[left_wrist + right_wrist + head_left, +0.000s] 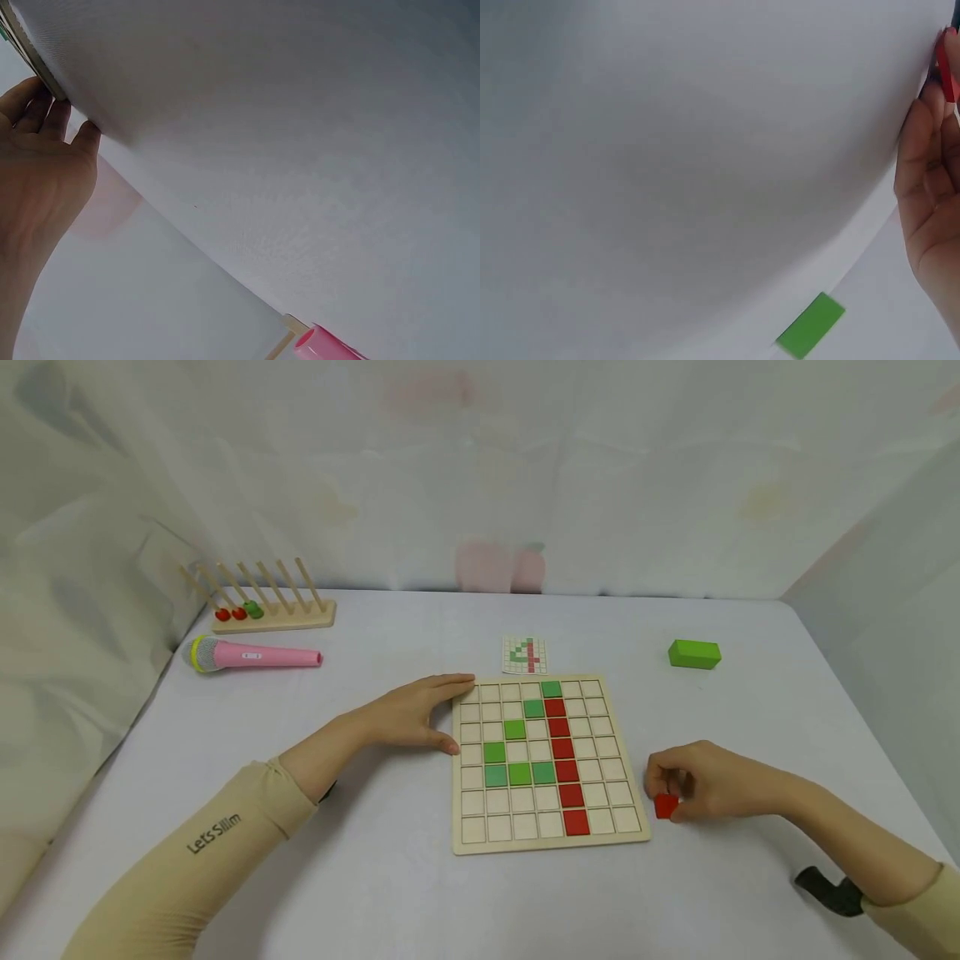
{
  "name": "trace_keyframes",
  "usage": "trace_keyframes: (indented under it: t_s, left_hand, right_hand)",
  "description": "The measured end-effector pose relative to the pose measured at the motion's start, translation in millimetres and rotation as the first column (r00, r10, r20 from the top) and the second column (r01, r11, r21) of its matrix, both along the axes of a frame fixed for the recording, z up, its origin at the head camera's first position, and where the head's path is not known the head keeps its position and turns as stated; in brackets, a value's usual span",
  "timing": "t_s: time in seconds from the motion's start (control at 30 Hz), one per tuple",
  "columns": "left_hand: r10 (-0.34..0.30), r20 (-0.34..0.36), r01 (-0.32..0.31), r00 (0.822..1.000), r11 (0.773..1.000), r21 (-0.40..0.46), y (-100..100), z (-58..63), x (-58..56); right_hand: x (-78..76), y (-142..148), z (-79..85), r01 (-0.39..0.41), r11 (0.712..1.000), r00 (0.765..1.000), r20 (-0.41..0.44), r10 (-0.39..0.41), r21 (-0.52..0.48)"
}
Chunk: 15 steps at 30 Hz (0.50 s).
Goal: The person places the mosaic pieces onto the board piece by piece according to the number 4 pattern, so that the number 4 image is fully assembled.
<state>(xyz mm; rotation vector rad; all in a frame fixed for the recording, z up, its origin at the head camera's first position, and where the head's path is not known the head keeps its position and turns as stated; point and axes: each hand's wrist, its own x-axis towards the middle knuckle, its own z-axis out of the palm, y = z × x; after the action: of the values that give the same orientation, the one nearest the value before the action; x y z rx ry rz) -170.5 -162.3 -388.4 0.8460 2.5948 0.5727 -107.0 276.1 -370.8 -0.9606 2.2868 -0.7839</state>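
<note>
My left hand [408,710] rests at the upper left of a wooden grid board [480,850], fingers and thumb spread against its left edge. In the left wrist view, the fingertips [56,112] touch the board's rim. Red tiles [562,749] make a long column on the board, and green tiles [519,774] form a diagonal and a short row left of it. Just right of the board, my right hand [712,779] pinches a red square tile [666,807] low over the table. The right wrist view catches this tile [946,67] edge-on at the fingers.
Behind the board lies a small pattern card [525,656]. A green block [693,654] sits at the back right. At the back left are a pink toy microphone [258,655] and a wooden peg stand [273,620] with red and green beads.
</note>
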Motion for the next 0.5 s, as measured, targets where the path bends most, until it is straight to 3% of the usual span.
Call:
trace_keyframes:
  t_s: [0.13, 0.33, 0.5]
  left_hand:
    - [0.0, -0.001, 0.0, 1.0, 1.0, -0.002, 0.9, 0.9, 0.3]
    - [0.002, -0.005, -0.002, 1.0, 1.0, -0.01, 1.3, 2.6, 1.1]
    - [0.004, 0.002, -0.004, 1.0, 1.0, -0.007, 1.5, 2.5, 1.2]
  right_hand:
    - [-8.4, 4.5, 2.5, 0.057, 0.998, 0.998, -0.006, -0.057, 0.03]
    - [-20.4, 1.6, 13.1, 0.13, 0.991, 0.986, -0.105, -0.128, 0.017]
    - [-26.5, -10.2, 23.5, 0.144, 0.989, 0.981, -0.127, -0.145, -0.016]
